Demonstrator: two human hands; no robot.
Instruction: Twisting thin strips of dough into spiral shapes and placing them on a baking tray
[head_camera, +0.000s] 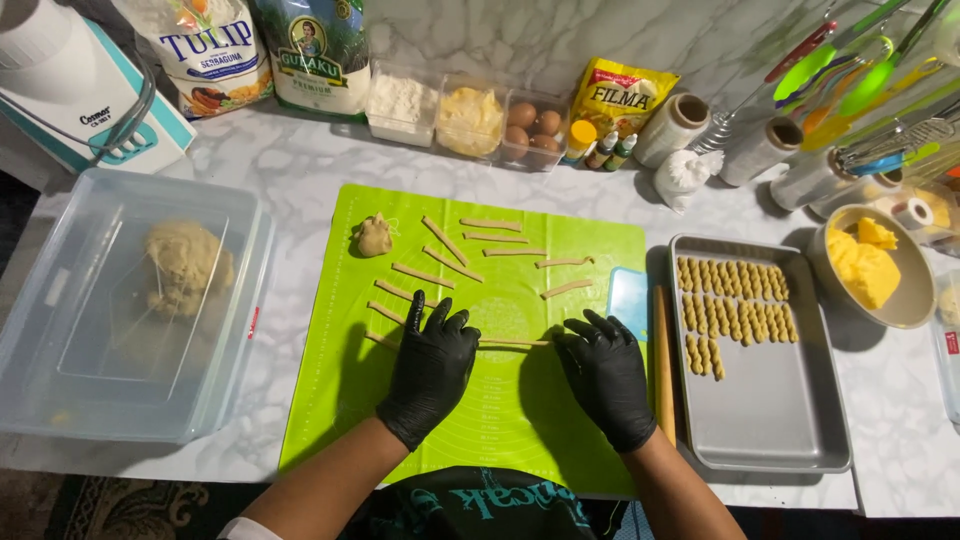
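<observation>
Both my hands wear black gloves and lie flat on a bright green mat (520, 420). My left hand (432, 365) and my right hand (604, 372) press on the two ends of a thin rope of dough (512, 343) that runs between them. Several more thin dough strips (452, 264) lie spread over the mat's upper half. A small lump of dough (375, 237) sits at the mat's top left corner.
A grey baking tray (770, 400) with rows of twisted dough pieces (733, 302) stands on the right, a wooden rolling pin (663, 350) and blue scraper (628, 297) beside it. A clear lidded tub (60, 300) holding dough is on the left. Ingredients, eggs (534, 125) and a bowl (905, 305) of yellow butter line the back.
</observation>
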